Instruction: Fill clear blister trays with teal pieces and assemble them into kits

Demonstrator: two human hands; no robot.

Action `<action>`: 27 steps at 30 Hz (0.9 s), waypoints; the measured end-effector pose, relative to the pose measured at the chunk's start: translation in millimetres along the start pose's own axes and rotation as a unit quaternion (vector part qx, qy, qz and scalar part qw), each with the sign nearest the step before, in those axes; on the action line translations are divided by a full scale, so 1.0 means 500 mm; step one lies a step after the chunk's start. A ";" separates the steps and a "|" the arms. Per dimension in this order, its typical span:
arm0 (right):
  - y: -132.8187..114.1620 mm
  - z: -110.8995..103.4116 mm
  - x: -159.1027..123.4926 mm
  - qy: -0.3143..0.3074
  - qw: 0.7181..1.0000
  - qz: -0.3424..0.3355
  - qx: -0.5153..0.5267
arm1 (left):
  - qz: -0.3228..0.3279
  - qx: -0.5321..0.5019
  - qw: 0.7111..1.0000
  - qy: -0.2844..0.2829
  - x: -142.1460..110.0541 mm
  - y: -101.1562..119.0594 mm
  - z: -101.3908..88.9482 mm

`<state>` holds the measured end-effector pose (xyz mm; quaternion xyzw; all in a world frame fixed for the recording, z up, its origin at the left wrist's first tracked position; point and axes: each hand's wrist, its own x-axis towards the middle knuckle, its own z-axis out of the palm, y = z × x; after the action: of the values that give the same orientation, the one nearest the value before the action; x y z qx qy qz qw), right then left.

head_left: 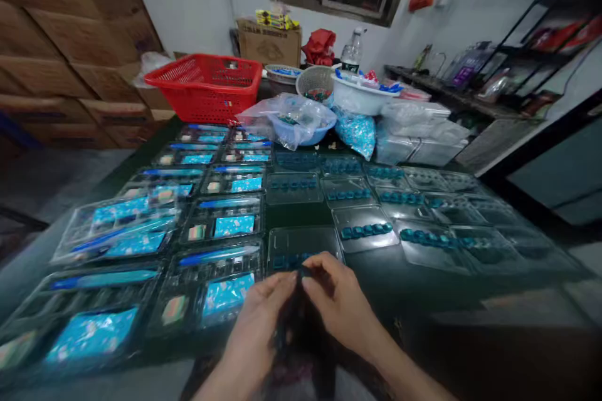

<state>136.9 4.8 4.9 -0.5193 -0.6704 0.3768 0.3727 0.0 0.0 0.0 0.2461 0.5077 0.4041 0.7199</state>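
My left hand (258, 319) and my right hand (339, 301) meet at the front edge of the table, fingertips pinched together. Between them is something small and dark, too blurred to name. Just beyond my fingers lies a clear plastic tray (305, 239) with a row of dark teal pieces along its near side. To the left, clear trays hold a blue pen (220, 255), a blue patterned packet (229, 293) and a striped pastel block (174, 310). On the right, another clear tray carries a row of teal pieces (367, 231).
A red basket (207, 91) stands at the back left. Behind the trays are a blue bowl (301, 131) under plastic film, a white basin (362, 99), a bag of blue packets (356, 130) and stacked clear trays (418, 149). Cardboard boxes (61, 69) are piled at far left.
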 end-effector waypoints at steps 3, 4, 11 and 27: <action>0.000 -0.005 -0.007 -0.028 0.999 -0.002 0.041 | -0.008 0.003 1.000 0.005 -0.002 -0.007 -0.004; 0.002 -0.007 -0.008 -0.038 0.997 0.005 0.068 | -0.009 0.006 1.000 0.002 -0.002 -0.008 -0.005; 0.037 -0.010 0.008 -0.086 0.938 0.096 0.322 | -0.004 0.019 0.999 -0.050 0.001 -0.014 -0.003; 0.058 -0.005 -0.010 0.002 0.949 0.068 0.307 | -0.018 0.025 0.999 -0.039 -0.014 -0.012 -0.006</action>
<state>151.9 5.2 -20.3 -0.4247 -0.4853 0.5877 0.4886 -1.7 -9.3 -2.0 0.2707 0.4936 0.3680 0.7400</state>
